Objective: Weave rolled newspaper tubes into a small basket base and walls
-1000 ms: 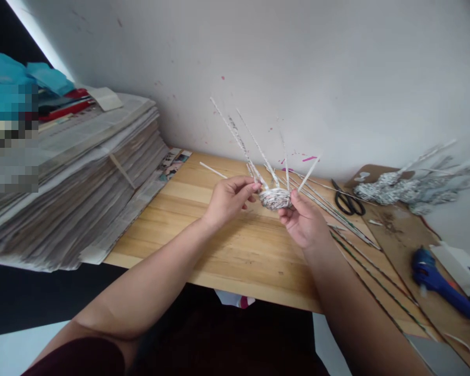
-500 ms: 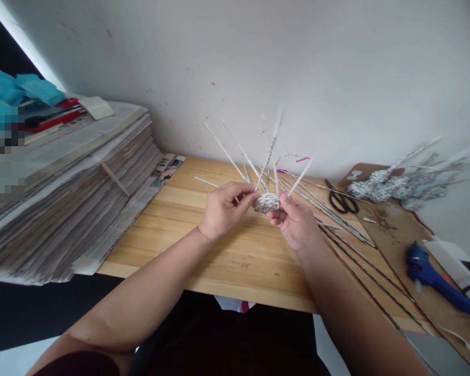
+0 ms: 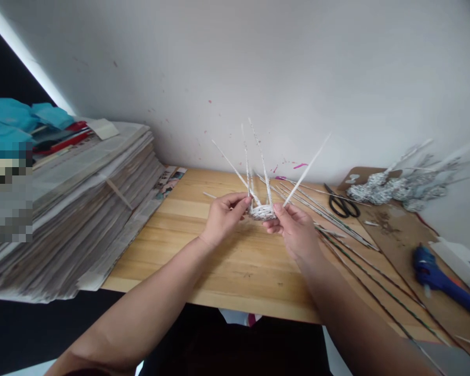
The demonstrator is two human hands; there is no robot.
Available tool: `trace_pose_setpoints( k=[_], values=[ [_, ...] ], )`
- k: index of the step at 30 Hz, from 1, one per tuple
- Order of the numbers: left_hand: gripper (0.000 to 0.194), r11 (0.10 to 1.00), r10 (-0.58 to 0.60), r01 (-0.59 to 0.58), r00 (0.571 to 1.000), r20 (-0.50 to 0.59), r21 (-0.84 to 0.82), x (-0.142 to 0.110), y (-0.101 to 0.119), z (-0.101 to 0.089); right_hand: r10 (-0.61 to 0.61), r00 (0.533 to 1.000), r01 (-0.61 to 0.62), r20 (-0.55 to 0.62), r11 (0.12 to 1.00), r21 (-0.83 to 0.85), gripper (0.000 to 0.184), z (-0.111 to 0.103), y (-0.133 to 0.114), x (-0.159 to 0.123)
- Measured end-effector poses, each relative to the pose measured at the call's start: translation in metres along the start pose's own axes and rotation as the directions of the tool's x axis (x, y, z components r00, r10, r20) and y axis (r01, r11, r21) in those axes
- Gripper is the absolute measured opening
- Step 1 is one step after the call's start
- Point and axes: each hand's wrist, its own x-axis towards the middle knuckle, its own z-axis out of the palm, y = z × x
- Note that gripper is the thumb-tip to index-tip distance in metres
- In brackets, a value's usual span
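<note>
A small woven paper basket [image 3: 262,212], made of rolled newspaper strips, is held between both hands above the wooden table [image 3: 235,271]. Several thin paper sticks [image 3: 264,162] rise from its rim and spread outward. My left hand [image 3: 226,215] is closed at the basket's left side, thumb and forefinger pinched at the foot of a stick. With thumb on the near rim and fingers beneath, my right hand [image 3: 297,227] grips the right side. The underside of the basket is partly hidden by the fingers.
At left stands a tall stack of newspapers [image 3: 102,209] with blue cloth [image 3: 11,117] on top. Right of the hands lie loose paper sticks [image 3: 337,222], black scissors [image 3: 342,203], a blue glue gun [image 3: 434,274] and several woven paper pieces [image 3: 391,185]. A wall rises behind.
The basket has turned in my hands, so its upright sticks point differently. It has shifted slightly left and lower in view. Both hands keep hold of it.
</note>
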Motion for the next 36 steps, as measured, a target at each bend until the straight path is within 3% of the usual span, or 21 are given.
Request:
trace_pose_setpoints(
  k=[5, 8, 16, 24, 30, 33, 36],
  values=[
    [0.042, 0.940, -0.216, 0.205, 0.976, -0.011, -0.272, -0.001, 0.003, 0.004, -0.022, 1.000, 0.022, -0.001, 1.000, 0.005, 0.036, -0.001, 0.003, 0.002],
    [0.040, 0.888, -0.282, 0.256, 0.959, -0.013, -0.381, 0.000, 0.001, 0.007, -0.024, 1.000, 0.024, -0.005, 1.000, 0.000, 0.038, 0.000, 0.003, 0.002],
    [0.039, 0.864, -0.330, 0.293, 0.944, -0.021, -0.410, 0.000, 0.002, 0.008, -0.021, 1.000, 0.022, 0.012, 0.999, -0.028, 0.039, 0.000, 0.004, 0.001],
    [0.046, 0.946, -0.189, 0.173, 0.981, -0.032, -0.274, 0.000, 0.004, 0.005, 0.008, 1.000, -0.008, 0.012, 1.000, -0.014, 0.040, 0.000, 0.002, 0.001],
    [0.030, 0.998, 0.058, -0.056, 0.995, 0.081, -0.023, 0.001, -0.003, 0.000, 0.029, 0.999, -0.028, 0.027, 0.999, -0.022, 0.039, -0.002, 0.002, 0.002],
    [0.021, 0.995, 0.099, -0.094, 0.984, 0.149, -0.038, 0.002, -0.006, -0.002, 0.025, 0.999, -0.025, 0.021, 1.000, -0.010, 0.039, -0.001, 0.002, 0.001],
    [0.018, 0.993, 0.119, -0.117, 0.981, 0.152, -0.023, 0.003, -0.008, -0.003, 0.028, 0.999, -0.028, 0.020, 1.000, 0.005, 0.040, 0.001, 0.001, 0.000]
  ],
)
